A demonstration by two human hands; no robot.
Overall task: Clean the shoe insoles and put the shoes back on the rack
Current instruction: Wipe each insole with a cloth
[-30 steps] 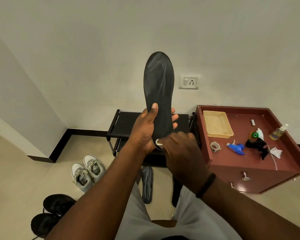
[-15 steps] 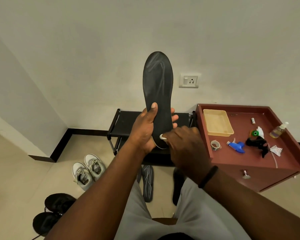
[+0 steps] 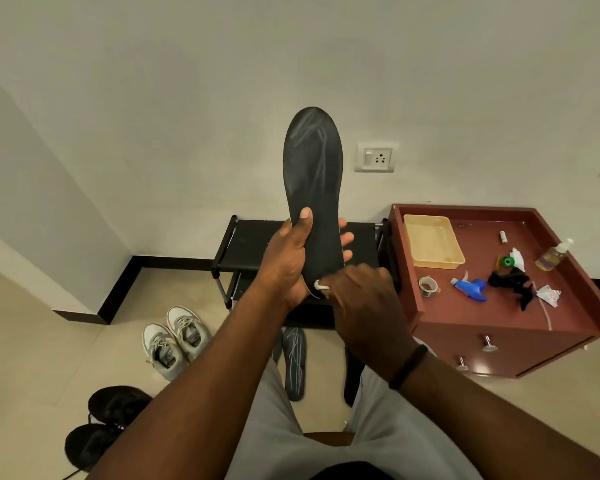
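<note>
My left hand point(image 3: 288, 261) grips a black insole point(image 3: 314, 174) upright by its heel end, thumb across the front, toe end pointing up with pale streaks on it. My right hand point(image 3: 357, 299) holds a small white wipe point(image 3: 319, 285) against the insole's heel. Behind my hands stands the black shoe rack point(image 3: 253, 244). A grey-white pair of sneakers point(image 3: 177, 337) and a black pair of shoes point(image 3: 101, 427) sit on the floor at the left. Two more dark insoles point(image 3: 295, 362) lie on the floor between my knees, partly hidden.
A dark red cabinet point(image 3: 499, 327) stands at the right with a yellow tray point(image 3: 432, 240), a tape roll point(image 3: 427, 286), a blue spray head point(image 3: 471, 289), a black cloth point(image 3: 513, 284), a small bottle point(image 3: 553, 255) and crumpled paper on top. A wall socket point(image 3: 376, 157) is behind.
My right hand with the white wipe has slid slightly up along the insole's heel. My left hand keeps the insole upright in the same spot.
</note>
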